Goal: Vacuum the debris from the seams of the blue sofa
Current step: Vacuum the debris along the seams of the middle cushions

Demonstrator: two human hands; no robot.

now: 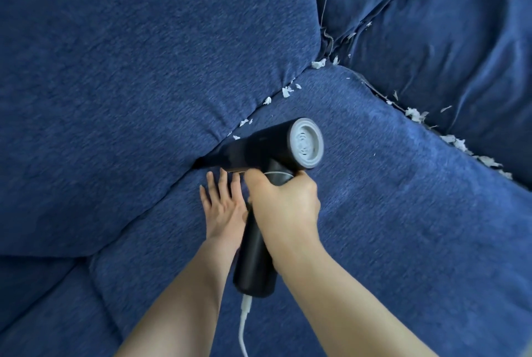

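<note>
My right hand (pixel 283 201) grips the handle of a black handheld vacuum (pixel 259 149) with a grey round rear cap. Its nozzle is pushed into the seam between the blue back cushion (pixel 129 74) and the blue seat cushion (pixel 374 227). My left hand (pixel 223 207) lies flat on the seat cushion just below the nozzle, fingers straight and spread. White debris scraps (pixel 286 92) sit along the seam above and to the right of the nozzle. More white debris (pixel 414 115) lies along the seam at the seat's right edge.
A white cord (pixel 244 325) runs from the bottom of the vacuum handle toward me. A second back cushion (pixel 431 25) fills the upper right, with a few white flecks on it. Another seat cushion (pixel 51 319) lies at lower left.
</note>
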